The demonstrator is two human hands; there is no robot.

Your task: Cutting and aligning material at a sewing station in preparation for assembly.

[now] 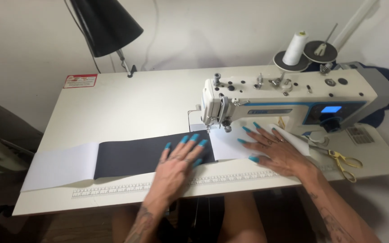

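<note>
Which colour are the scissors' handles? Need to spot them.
Yellow, on the scissors by the right hand; head view.

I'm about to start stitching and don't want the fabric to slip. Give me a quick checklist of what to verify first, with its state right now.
1. Left hand flat on the dark navy fabric strip: ok.
2. Right hand flat on the white fabric piece: ok.
3. Fabric edge under the needle area of the white industrial sewing machine: ok, it reaches the foot.
4. Presser foot lowered: cannot tell.
5. Fingers clear of the needle: not ok, both hands' fingertips lie close to it.
6. Yellow-handled scissors off the fabric: ok, on the white table to the right.
</note>
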